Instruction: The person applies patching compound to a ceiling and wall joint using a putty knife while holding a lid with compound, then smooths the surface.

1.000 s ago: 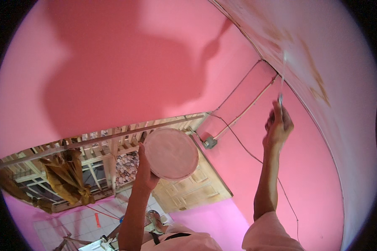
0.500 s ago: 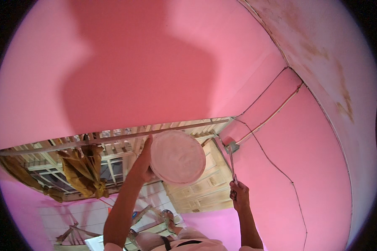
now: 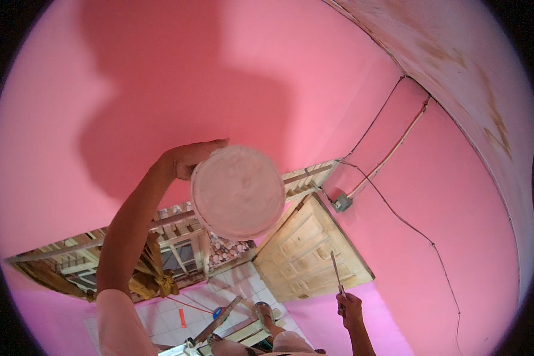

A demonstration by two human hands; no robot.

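My left hand grips the upper left rim of a round, pale pink lid-like disc, whose face is smeared with something whitish. That arm is raised, bent at the elbow, in front of the pink wall. Lower down on the right, my right hand is closed round the handle of a slim scraper. Its narrow blade points up and appears nearly edge-on, so its width cannot be told. The two hands are well apart.
Below the wall are a slatted window frame with a tied brown curtain and a pale wooden door. My feet stand on wooden slats above a tiled floor. Cables and a grey box run along the right wall.
My left hand has risen with the disc, its arm now bent more at the elbow. My right hand has dropped slightly, and the scraper has tilted. The whole view has shifted.
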